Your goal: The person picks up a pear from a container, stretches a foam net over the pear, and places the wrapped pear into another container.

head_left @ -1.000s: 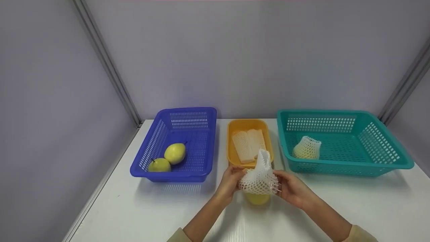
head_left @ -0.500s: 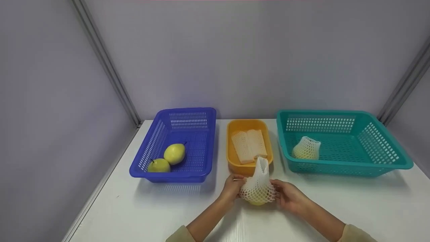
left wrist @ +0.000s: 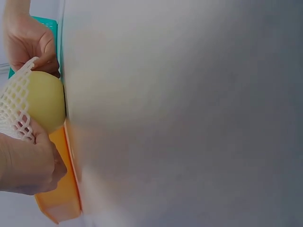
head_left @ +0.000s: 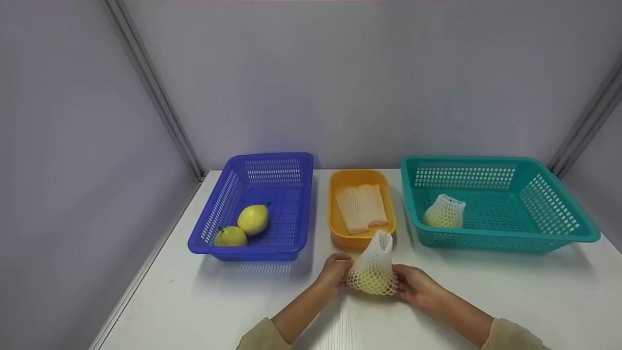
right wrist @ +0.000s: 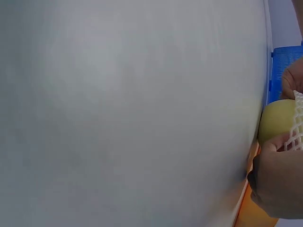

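Observation:
A yellow pear [left wrist: 47, 101] stands on the white table between both hands, its lower part bare in the wrist views. Over its upper part sits a white foam net sleeve [head_left: 376, 265], its narrow open end pointing up and away. My left hand [head_left: 335, 272] pinches the sleeve's lower edge on the left side. On the opposite side, my right hand [head_left: 415, 287] pinches the same edge, thumb against the mesh in the right wrist view. The head view shows the mesh spread wide around the pear, nearly down to the table.
Left stands a blue basket [head_left: 291, 250] with two bare pears [head_left: 253, 220]. An orange tray [head_left: 335, 228] behind the hands holds flat foam sleeves [head_left: 352, 211]. At right, a teal basket [head_left: 510, 236] contains one sleeved pear [head_left: 444, 214]. Grey walls [head_left: 311, 87] enclose the table [head_left: 194, 311].
Both hands have drawn the foam net sleeve down over the pear, toward the table. The pear's bare lower part, plain in the head view earlier, is now mostly behind mesh there.

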Tool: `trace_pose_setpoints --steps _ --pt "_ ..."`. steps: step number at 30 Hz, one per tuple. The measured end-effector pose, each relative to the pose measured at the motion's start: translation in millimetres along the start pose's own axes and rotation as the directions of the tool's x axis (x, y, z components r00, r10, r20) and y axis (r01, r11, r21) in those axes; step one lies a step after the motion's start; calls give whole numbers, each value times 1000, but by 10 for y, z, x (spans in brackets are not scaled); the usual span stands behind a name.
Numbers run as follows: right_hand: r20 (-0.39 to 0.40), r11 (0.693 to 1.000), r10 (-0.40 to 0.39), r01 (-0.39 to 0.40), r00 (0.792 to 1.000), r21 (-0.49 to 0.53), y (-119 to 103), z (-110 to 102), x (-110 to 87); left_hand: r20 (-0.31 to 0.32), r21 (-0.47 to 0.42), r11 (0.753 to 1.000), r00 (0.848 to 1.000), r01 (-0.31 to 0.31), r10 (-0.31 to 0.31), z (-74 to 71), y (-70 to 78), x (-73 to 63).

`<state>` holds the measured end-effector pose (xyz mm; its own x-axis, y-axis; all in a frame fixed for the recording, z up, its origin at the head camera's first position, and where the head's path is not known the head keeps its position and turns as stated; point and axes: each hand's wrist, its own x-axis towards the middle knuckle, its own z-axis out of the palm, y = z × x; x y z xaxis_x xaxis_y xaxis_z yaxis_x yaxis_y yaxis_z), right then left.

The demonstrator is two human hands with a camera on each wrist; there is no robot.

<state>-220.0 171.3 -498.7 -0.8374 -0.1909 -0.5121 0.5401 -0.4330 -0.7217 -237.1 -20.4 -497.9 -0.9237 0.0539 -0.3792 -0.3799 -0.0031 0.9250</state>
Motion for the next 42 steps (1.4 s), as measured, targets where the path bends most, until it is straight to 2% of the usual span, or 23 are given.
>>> trace_pose_setpoints --steps 6,13,17,19,21,22,23,24,27,29,30,34,36,38,40,42 --pt "-40 995 -16 12 999 -101 21 22 10 3 24 999 999 34 -34 -25 -33 18" --pt "-70 979 -28 13 997 -205 0 52 5 19 57 998 1000 14 -15 -51 -34 85" --pt "-32 969 -32 23 999 -245 -33 35 -12 58 85 996 998 17 -22 -94 0 100" --pt "5 953 -27 27 1000 -301 -57 11 -23 87 107 994 996 -3 -7 -132 13 111" --pt "16 922 -29 33 999 -385 -86 -6 -38 136 167 983 990 -73 50 -190 -1 158" --pt "10 904 -38 39 999 -425 -98 -12 -47 164 200 972 982 -125 93 -221 -7 188" --pt "-5 880 -51 43 999 -474 -111 -13 -56 213 220 951 962 -218 171 -271 -95 309" --pt "-17 847 -76 55 997 -529 -124 -13 -66 247 255 927 946 -273 211 -302 -95 341" --pt "-13 736 -191 134 981 -663 -181 3 -102 356 339 854 894 -394 271 -360 -23 361" --pt "44 653 -253 204 966 -730 -231 7 -132 425 366 826 866 -429 261 -365 59 320" --pt "86 612 -274 243 958 -753 -260 9 -150 440 396 823 871 -408 220 -344 192 190" --pt "249 502 -269 356 931 -789 -356 6 -215 533 397 782 814 -481 230 -300 320 47" --pt "321 457 -254 405 913 -791 -374 6 -231 570 374 764 780 -525 257 -269 337 14" --pt "378 425 -245 449 893 -786 -369 7 -234 594 362 746 755 -559 278 -239 330 10" --pt "422 395 -245 487 873 -779 -348 10 -226 605 363 729 742 -580 289 -212 313 18" --pt "450 368 -254 516 856 -773 -319 10 -214 609 375 717 739 -588 288 -195 304 23"
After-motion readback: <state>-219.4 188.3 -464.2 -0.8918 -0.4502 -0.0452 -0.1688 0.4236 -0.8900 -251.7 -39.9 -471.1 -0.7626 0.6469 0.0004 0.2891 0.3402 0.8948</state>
